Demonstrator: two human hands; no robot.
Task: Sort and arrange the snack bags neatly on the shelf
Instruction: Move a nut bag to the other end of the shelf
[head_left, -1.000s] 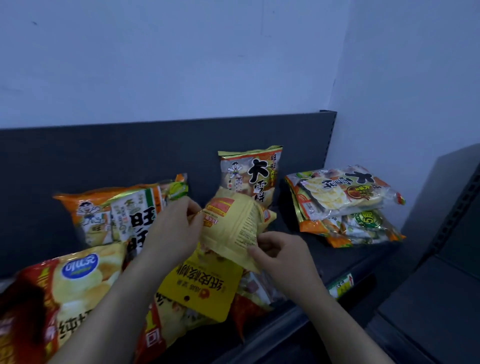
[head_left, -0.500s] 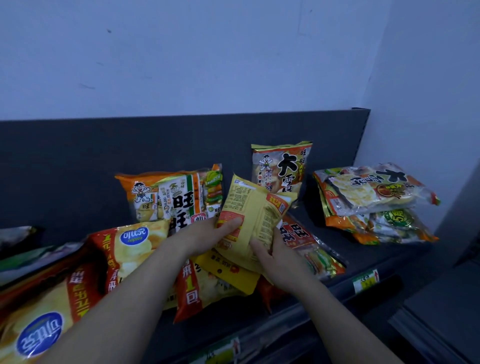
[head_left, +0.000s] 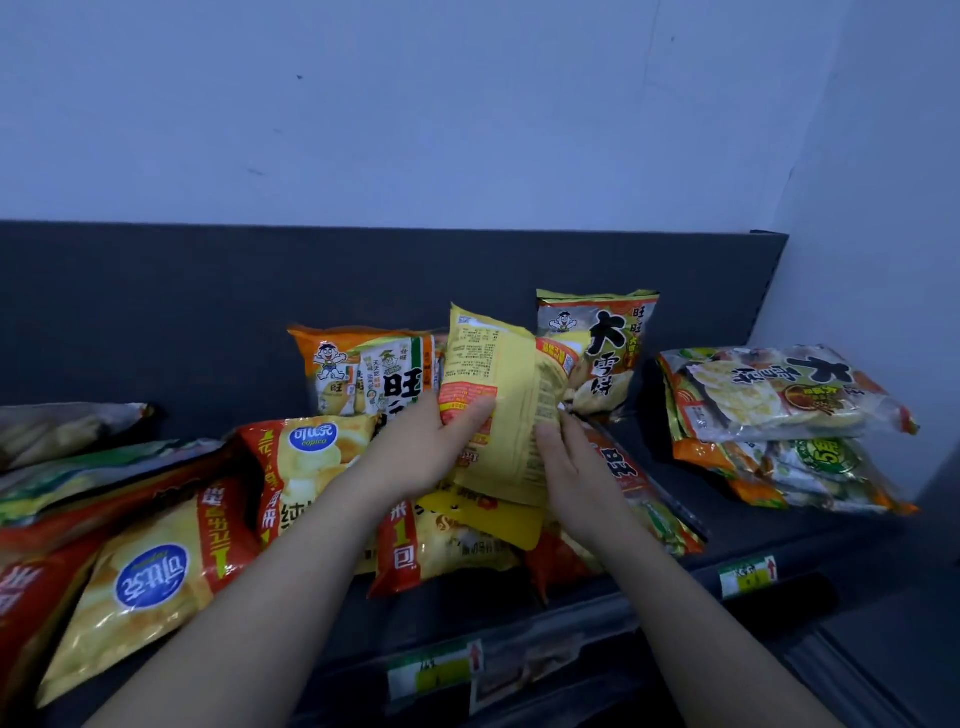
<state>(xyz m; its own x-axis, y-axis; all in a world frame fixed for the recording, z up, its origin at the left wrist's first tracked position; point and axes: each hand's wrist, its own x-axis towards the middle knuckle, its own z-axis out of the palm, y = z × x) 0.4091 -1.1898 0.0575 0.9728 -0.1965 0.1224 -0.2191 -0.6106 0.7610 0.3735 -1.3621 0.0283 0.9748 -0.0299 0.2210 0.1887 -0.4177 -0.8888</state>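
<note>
One yellow bag (head_left: 498, 410), two hands on it, held upright over the pile mid-shelf (head_left: 779, 535).
Left hand (head_left: 426, 457) grips it, thumb across the front. Right hand (head_left: 576, 467) sits against its right edge, can't tell if it's actually pinching. Around it I count one upright bag (head_left: 597, 353) at the back, two orange bags (head_left: 363, 369) leaning left of that, two stacked bags (head_left: 779, 400) far right, and two chip bags (head_left: 150, 566) on the left.

Glossy plastic-film snack bags (head_left: 506, 405) — crinkled, shiny — on a matt dark shelf (head_left: 779, 530).
</note>
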